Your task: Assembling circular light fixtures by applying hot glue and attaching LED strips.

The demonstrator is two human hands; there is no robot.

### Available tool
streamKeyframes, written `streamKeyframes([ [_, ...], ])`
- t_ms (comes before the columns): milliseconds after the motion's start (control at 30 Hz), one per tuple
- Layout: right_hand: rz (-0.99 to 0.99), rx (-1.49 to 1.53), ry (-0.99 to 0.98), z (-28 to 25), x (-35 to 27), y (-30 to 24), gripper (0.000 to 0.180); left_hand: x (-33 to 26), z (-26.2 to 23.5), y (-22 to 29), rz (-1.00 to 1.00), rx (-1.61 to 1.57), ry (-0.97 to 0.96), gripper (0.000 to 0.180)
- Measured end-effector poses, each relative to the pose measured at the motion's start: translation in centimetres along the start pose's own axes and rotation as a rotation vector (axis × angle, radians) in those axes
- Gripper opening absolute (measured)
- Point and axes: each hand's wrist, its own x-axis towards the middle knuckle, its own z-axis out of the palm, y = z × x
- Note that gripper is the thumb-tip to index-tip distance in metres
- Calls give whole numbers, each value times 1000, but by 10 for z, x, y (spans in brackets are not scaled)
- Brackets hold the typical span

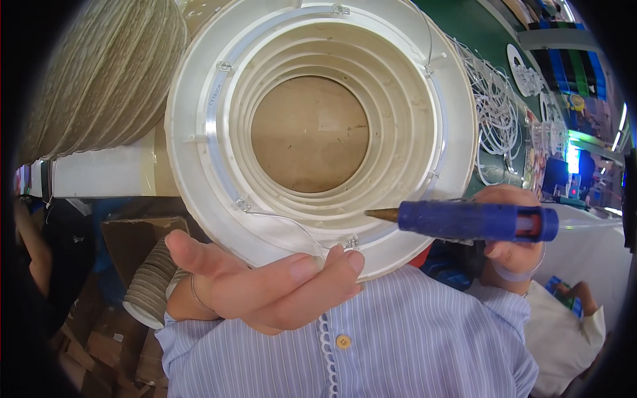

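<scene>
A round white ring-shaped lamp housing [189, 156] with stepped inner rings fills the middle of the view. A translucent strip [213, 113] runs around its channel, with small clear connectors [243, 204] along it. From the lower-left connector a thin wire [282, 217] leads to the fingertips of my left hand [272, 292]. Those fingertips are gathered over the wire at the lower rim and hide its end; another finger sticks out to the left. Wrapped in my right hand [507, 199] is a blue glue gun [458, 221], its brown nozzle pointing left over the housing's lower right. A clear glue stick trails from its back.
A ribbed beige shade [109, 76] stands at the upper left, beside cardboard boxes [99, 331] below. Tangled white cables [494, 113] lie on a green table [458, 23] at the right. Other people are partly visible at both sides.
</scene>
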Motion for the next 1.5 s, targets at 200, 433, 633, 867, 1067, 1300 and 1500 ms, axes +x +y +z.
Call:
streamKeyframes([
  [200,51,261,183,-20,-21,13,54,-5,-6,8,-130,-20,-81,16],
  [433,93,140,368,-56,-32,28,63,-4,-10,8,-100,2,-172,21],
  [633,123,120,269,-58,-12,20,52,-4,1,5,-52,52,-93,22],
  [867,113,133,298,-48,-8,24,49,-4,7,4,-90,87,-23,23],
  [1067,190,107,218,-49,-3,18,48,-6,7,7,-130,88,-12,25],
  [1300,168,88,197,-51,-6,21,48,-5,-1,7,-133,89,-93,26],
  [1500,134,64,197,-54,-9,23,48,-5,3,7,-112,117,-66,27],
])
